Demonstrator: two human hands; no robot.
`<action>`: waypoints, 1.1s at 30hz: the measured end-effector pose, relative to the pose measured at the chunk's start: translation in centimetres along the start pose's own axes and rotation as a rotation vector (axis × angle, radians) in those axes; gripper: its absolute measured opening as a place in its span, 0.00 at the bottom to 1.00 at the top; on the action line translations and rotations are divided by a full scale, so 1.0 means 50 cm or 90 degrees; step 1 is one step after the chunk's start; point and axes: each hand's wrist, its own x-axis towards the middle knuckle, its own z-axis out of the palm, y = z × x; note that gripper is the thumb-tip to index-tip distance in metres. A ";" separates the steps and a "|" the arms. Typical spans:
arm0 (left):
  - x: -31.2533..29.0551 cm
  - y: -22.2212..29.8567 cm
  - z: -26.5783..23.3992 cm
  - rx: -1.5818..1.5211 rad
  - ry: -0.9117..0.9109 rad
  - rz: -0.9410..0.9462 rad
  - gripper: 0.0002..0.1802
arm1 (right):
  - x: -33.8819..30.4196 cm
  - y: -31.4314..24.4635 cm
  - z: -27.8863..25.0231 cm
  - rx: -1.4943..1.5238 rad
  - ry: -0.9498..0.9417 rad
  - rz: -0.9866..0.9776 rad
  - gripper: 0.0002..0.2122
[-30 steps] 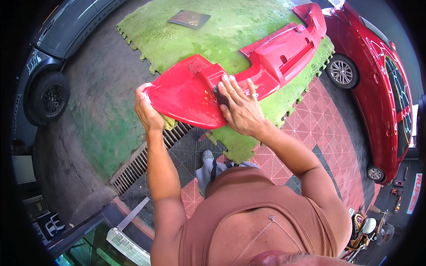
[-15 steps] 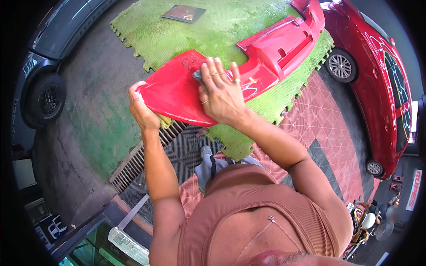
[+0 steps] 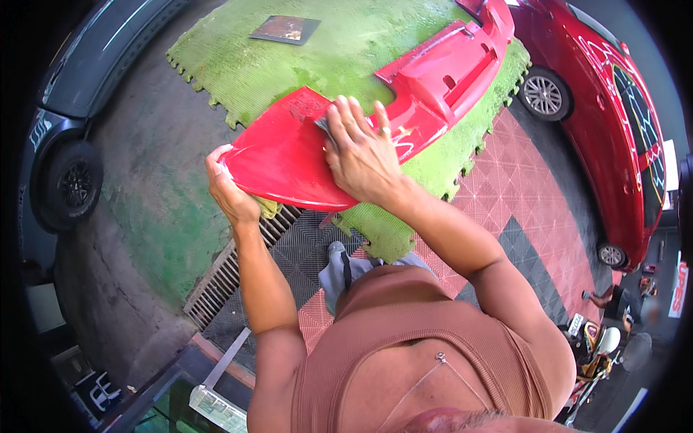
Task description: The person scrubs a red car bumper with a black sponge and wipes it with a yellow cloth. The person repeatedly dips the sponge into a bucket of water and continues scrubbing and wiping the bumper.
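Note:
A long red car bumper (image 3: 426, 94) lies on a green foam mat (image 3: 346, 50), its near end raised toward me. My left hand (image 3: 229, 189) grips the lower left edge of that end. My right hand (image 3: 359, 148) lies flat on the bumper's top face, fingers spread, pressing a small grey sanding pad (image 3: 323, 125) that mostly hides under the fingers. A dull scuffed patch (image 3: 302, 111) shows on the red paint just left of the pad.
A red car (image 3: 613, 115) stands at the right and a dark car (image 3: 65, 137) at the left. A dark flat square (image 3: 285, 29) lies on the mat's far side. A metal drain grate (image 3: 231, 267) and red-and-grey floor tiles (image 3: 520, 195) lie near my feet.
My right hand has slid up the bumper face, away from me, with the pad under it. My left hand has kept its grip on the edge.

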 end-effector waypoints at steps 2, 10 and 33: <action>0.010 -0.009 -0.002 -0.019 -0.001 -0.001 0.29 | 0.014 -0.004 0.012 0.013 0.015 -0.019 0.29; 0.007 -0.007 -0.005 -0.037 -0.015 -0.011 0.30 | -0.158 0.080 -0.029 0.085 -0.063 0.017 0.28; 0.007 -0.024 -0.002 -0.147 -0.007 -0.054 0.33 | -0.073 0.052 0.004 0.266 -0.020 -0.129 0.29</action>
